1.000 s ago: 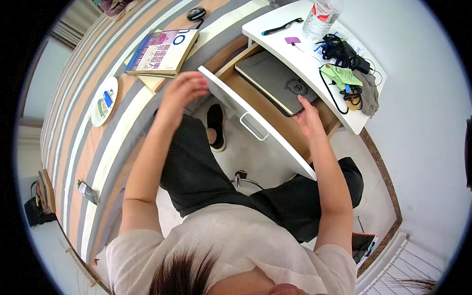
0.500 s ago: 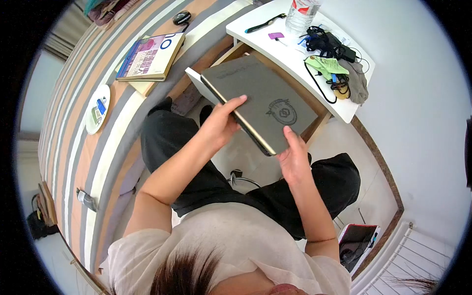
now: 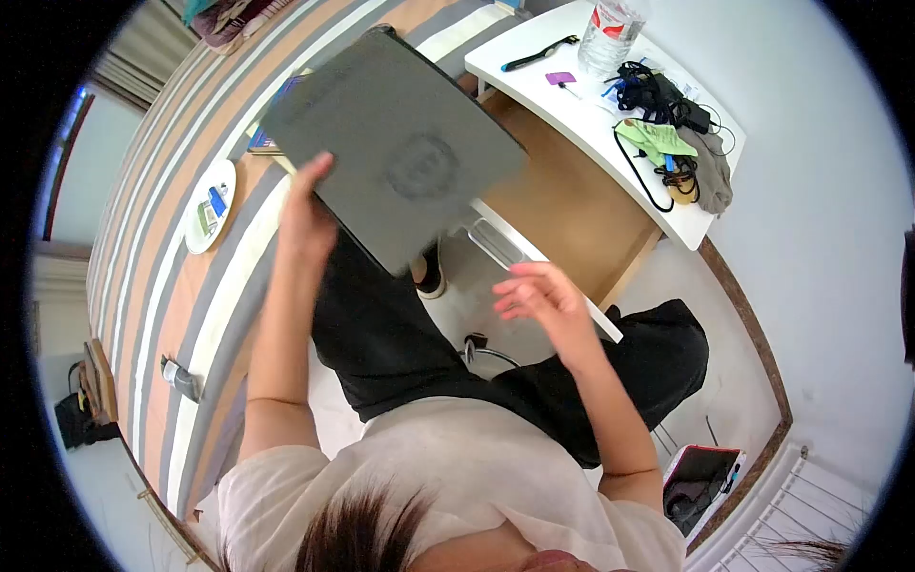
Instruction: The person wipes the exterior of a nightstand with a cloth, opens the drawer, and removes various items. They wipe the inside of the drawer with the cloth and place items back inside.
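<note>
Notebook (image 3: pixel 400 143): moved left since the earlier frame; now ahead-right of the left hand.
Right hand (image 3: pixel 545 300): free, fingers loosely curled.
Left hand (image 3: pixel 310 214): gripping the notebook's near-left edge.
Drawer handle (image 3: pixel 496 245): just ahead-left of the right hand.
Drawer (image 3: pixel 562 195): pulled open, beyond the right hand.
Bottle (image 3: pixel 610 40): well beyond the right hand.
</note>
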{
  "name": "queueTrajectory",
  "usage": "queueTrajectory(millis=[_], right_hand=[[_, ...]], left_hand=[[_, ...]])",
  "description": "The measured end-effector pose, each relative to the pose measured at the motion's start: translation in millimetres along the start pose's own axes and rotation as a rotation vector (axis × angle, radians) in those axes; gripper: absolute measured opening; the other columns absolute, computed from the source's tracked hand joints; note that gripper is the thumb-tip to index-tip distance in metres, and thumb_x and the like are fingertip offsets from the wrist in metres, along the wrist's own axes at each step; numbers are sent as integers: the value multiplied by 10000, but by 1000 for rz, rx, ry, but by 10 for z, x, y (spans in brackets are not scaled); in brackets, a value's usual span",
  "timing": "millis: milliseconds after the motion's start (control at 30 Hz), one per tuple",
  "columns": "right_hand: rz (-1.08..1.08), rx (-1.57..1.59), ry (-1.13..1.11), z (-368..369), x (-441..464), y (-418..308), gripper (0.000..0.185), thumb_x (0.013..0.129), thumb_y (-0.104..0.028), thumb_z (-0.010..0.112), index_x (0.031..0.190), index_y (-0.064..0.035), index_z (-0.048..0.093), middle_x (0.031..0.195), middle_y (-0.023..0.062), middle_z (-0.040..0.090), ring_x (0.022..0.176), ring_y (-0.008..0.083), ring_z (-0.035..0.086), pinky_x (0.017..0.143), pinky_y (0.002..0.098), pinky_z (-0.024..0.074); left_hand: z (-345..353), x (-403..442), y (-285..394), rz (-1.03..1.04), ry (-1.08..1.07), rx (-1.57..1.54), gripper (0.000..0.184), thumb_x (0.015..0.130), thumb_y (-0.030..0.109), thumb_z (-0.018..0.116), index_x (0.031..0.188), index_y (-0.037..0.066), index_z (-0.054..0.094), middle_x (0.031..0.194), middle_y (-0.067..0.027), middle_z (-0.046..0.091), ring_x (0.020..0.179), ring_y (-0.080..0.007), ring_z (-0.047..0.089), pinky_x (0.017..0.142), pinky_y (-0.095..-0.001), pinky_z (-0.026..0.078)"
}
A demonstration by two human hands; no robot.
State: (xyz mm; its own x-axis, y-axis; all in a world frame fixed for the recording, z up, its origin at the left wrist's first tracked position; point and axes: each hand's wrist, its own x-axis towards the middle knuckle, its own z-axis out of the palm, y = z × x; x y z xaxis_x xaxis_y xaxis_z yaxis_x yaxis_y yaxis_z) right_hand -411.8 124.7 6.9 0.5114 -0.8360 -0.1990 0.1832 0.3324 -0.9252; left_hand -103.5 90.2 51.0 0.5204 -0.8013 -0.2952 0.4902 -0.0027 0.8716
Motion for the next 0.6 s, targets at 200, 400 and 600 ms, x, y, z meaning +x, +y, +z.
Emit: queueTrajectory(millis=[200, 400, 600], right_hand=[[-75, -151, 334, -503, -73, -202, 271, 948, -184, 522, 1140, 8, 524, 1018, 157, 634, 856, 208, 633, 769, 325, 521], [-140, -271, 512, -830, -117, -286, 253, 957, -165, 507, 1126, 20, 541, 984, 143, 636, 830, 190, 631, 738, 294, 517], [-114, -337, 508, -850, -52, -308, 227, 956, -144, 507, 1113, 15, 543, 974, 139, 639, 827, 187, 631, 733, 286, 518]], left_hand=[[-770, 1484, 453, 170, -50, -166, 432, 801, 190, 705, 1148, 5, 527, 1140, -123, 590, 1090, -256, 541, 991, -381, 394], [-1316, 2194, 205, 102, 93, -187, 458, 815, 177, 698, 1203, 31, 502, 1187, -116, 575, 1120, -281, 522, 1008, -436, 384], [-1112, 2181, 257, 32, 247, -172, 398, 884, 248, 627, 1192, 23, 515, 1195, -128, 581, 1096, -288, 551, 986, -421, 420]])
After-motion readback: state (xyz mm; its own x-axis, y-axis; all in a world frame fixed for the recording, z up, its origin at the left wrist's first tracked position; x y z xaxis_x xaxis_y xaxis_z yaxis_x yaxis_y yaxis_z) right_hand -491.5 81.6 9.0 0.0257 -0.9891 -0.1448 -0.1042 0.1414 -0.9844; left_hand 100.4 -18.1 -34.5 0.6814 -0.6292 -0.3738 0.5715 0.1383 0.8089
